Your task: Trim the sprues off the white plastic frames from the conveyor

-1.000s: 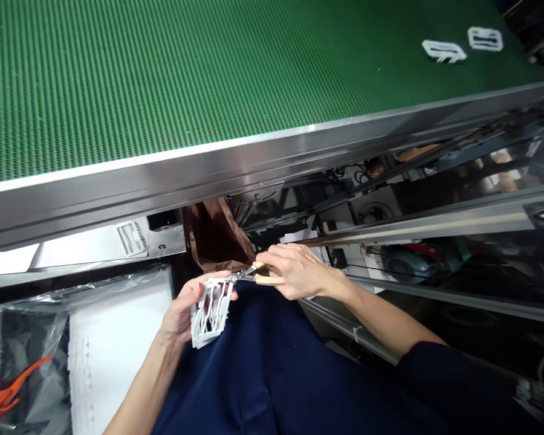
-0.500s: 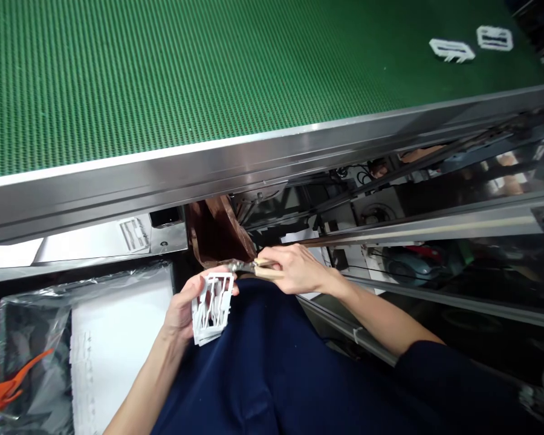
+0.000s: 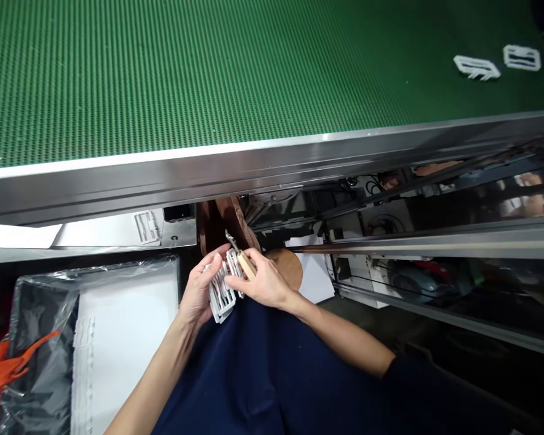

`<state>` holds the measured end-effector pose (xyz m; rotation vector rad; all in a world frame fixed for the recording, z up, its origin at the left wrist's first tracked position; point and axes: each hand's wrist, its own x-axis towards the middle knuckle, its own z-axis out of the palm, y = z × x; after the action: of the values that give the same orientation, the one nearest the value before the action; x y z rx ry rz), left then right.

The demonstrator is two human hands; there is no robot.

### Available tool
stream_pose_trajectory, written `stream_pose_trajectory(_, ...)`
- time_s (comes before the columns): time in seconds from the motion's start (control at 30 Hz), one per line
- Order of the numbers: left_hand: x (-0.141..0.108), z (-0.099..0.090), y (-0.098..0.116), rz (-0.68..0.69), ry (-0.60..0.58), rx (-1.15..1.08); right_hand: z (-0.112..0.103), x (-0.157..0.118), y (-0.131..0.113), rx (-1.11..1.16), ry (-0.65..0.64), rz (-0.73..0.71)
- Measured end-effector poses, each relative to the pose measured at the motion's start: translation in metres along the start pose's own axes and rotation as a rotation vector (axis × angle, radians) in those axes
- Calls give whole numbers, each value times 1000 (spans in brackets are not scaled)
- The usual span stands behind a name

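Observation:
My left hand is closed around a small stack of white plastic frames with slotted openings, just above my lap. My right hand grips side cutters with beige handles, their metal jaws pointing up and away from the frames. The fingers of my right hand also touch another white frame beside the stack; whether they hold it is partly hidden. Both hands are close together, almost meeting at the frames.
A green conveyor belt with a metal edge runs across the front, two white frames on its far right. Below it hangs a brown bag. At left, a plastic-lined bin holds white sheets near an orange-handled tool.
My right hand has come left and closer to the left hand, and the cutters have turned from pointing left to pointing upward. A separate frame now shows between the hands.

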<state>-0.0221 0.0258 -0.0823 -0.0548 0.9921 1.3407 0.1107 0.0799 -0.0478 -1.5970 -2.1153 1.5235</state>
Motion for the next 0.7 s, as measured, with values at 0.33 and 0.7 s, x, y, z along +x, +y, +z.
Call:
stream_pose_trajectory(0.33,11,-11,-9,-70,141,-306,26,-1,-13,-184,-23,-104)
stream_pose_trajectory(0.7,7,-46,-18,-2,190,-515,54,23,-10,35,-241,-70)
